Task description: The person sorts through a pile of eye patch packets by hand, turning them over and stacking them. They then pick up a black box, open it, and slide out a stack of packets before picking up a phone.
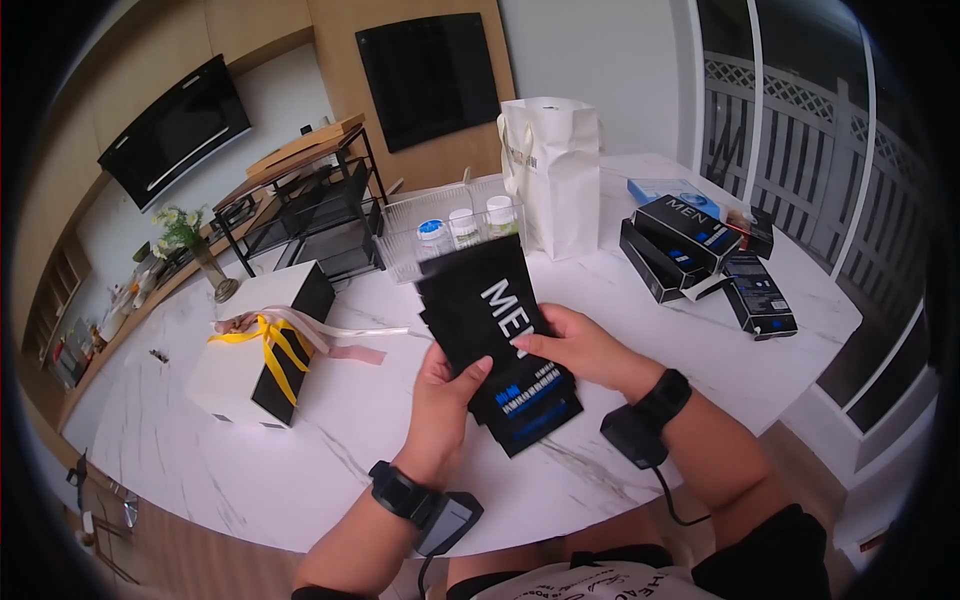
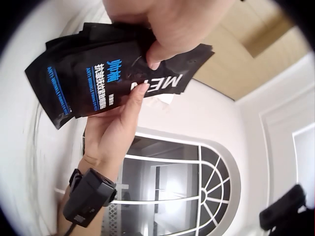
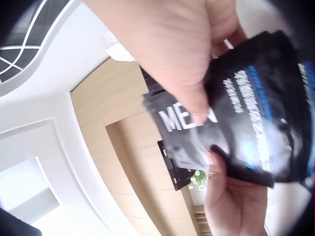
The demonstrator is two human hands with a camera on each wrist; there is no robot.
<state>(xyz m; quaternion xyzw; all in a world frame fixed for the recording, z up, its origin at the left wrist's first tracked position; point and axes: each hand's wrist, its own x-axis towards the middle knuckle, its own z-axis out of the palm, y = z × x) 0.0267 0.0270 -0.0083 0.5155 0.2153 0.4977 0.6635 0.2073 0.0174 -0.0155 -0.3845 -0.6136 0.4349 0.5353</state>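
Note:
A stack of flat black sachets (image 1: 497,330), printed "MEN" in white with blue lettering, is held up over the table in both hands. My left hand (image 1: 445,395) grips its left edge, thumb across the front sachet. From the right, my right hand (image 1: 585,348) pinches the same stack, its thumb on the "MEN" print. In the left wrist view the sachets (image 2: 98,73) are slightly fanned, several edges showing behind the front one. The right wrist view shows both thumbs pressing the front sachet (image 3: 236,113), with the other fingers mostly hidden behind.
On the marble-patterned table (image 1: 340,470), a white box with ribbons (image 1: 255,350) lies at left. Behind the sachets stand a clear organizer (image 1: 400,225) with bottles and a white paper bag (image 1: 560,180). Black "MEN" boxes (image 1: 690,230) and a blue box (image 1: 665,190) are piled at right.

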